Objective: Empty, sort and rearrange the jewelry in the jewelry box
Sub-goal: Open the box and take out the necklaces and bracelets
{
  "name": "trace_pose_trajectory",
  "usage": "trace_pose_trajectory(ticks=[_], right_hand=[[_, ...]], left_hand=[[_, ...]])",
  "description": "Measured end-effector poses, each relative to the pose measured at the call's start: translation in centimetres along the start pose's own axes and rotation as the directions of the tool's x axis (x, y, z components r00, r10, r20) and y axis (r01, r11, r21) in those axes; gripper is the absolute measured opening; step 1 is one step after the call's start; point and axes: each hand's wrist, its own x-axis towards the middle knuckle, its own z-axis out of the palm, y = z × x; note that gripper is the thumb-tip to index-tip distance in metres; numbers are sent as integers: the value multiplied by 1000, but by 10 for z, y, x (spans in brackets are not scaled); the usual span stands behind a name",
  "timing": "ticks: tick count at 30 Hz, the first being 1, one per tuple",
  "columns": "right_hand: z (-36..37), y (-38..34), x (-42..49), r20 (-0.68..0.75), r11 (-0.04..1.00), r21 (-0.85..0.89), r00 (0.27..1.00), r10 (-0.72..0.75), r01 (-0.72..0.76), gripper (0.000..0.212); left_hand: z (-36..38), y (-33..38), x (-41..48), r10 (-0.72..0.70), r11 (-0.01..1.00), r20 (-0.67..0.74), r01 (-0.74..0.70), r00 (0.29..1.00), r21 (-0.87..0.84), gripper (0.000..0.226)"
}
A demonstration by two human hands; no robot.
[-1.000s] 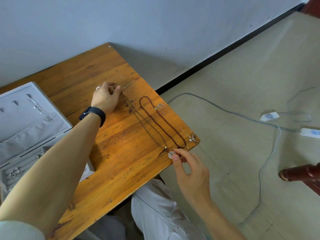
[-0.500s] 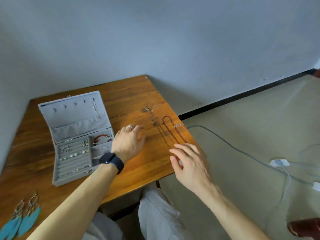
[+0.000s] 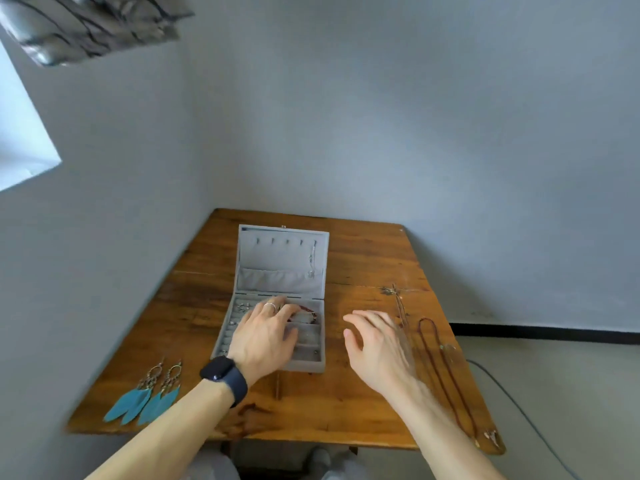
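Note:
A grey jewelry box lies open in the middle of the wooden table, its lid tilted back with a thin silver chain hanging on one hook. My left hand reaches into the box tray, fingertips at a red bracelet; whether it grips the bracelet is not clear. My right hand hovers over the table right of the box, fingers relaxed, holding nothing. Long necklaces lie stretched out on the right: a brown beaded one and a thin dark one.
Two teal feather earrings lie at the table's near left corner. Small rings and studs sit in the box's left slots. A grey cable runs on the floor to the right. The walls close in behind and left of the table.
Both hands left the necklaces on the right. My left hand moved left into the box tray. My right hand came off the pendant end and now hovers beside the box. The view swung left.

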Motion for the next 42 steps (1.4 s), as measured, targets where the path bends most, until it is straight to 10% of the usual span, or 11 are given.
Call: trace_pose_trajectory(ticks=[10,20,33,42], right_hand=[[23,-22,118,-58,999,19,997,-43,44,32],[40,-15,192,-10,931,-165,943,-333,326,20],[41,-12,207,78,819,-292,866,-495,494,14],[11,-17,217,-189,936,-7,918,-348,353,3]], left_hand=[[-45,-51,99,-25,995,-198,44,980,92,63],[-45,-71,180,-59,990,-1,58,998,132,68],[-44,-80,175,28,995,-86,-19,996,102,62],[-46,-80,174,42,993,-41,-37,998,116,64]])
